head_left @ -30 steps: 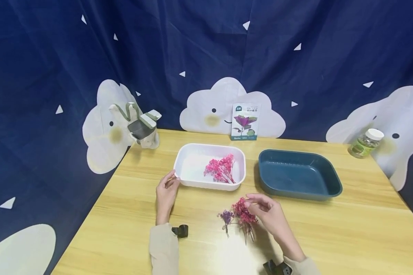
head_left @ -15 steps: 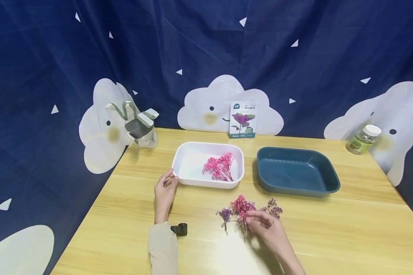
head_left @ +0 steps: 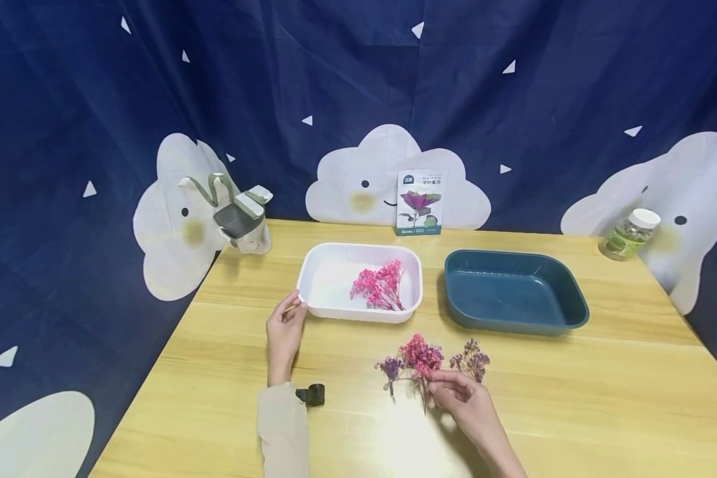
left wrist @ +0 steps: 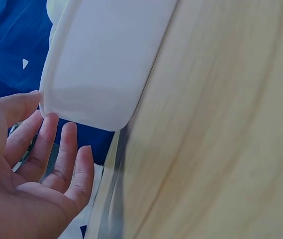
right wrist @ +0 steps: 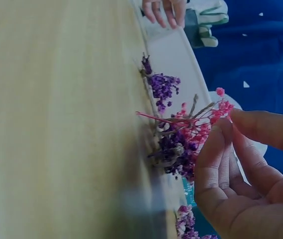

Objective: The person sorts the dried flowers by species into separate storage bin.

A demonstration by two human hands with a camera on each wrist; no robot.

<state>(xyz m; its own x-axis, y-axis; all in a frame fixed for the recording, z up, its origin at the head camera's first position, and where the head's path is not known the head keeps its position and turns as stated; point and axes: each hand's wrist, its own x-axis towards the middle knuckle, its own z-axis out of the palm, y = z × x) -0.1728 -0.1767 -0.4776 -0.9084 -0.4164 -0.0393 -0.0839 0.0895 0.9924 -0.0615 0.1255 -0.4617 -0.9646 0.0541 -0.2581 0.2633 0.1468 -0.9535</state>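
Note:
My left hand pinches the near left corner of a white plastic basin between thumb and fingers; its other fingers hang free in the left wrist view. Pink dried flowers lie in the basin's right half. Over the table, my right hand pinches a pink dried flower sprig between thumb and fingertips. Purple dried flowers lie tangled against that sprig. One small purple sprig lies to its left, another purple sprig to its right, partly behind my hand.
A dark teal basin stands right of the white one. Along the back are a seed packet, a lidded jar at right, and a white and green cloth item in a grey holder at left. A dark blue curtain hangs behind.
My right hand has moved down from the flower heads towards the stems of the pink sprig, uncovering the purple sprig at right. My left hand keeps its place on the white basin.

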